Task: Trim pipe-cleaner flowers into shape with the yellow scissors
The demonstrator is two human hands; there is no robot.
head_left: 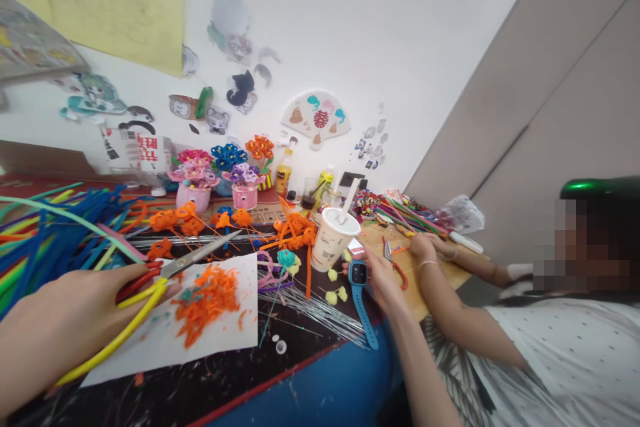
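Note:
My left hand (65, 317) is at the lower left, closed round red-handled scissors (187, 260) and a long yellow pipe cleaner (117, 337). The blades point right, over a white sheet (220, 337) with a heap of orange pipe-cleaner scraps (207, 300). My right hand (380, 277) reaches to the table's right side, fingers bent, beside a blue smartwatch (360, 280). A small red-handled tool (395, 263) lies against this hand; I cannot tell whether the hand grips it. A paper cup (334, 237) with a straw stands just left of it.
A person in a white shirt (560, 360) sits at the right, both hands on a wooden board (440, 273). Bundles of coloured pipe cleaners (55, 233) lie at left, thin wires (320, 310) mid-table. Pots of pipe-cleaner flowers (195, 180) and bottles line the wall.

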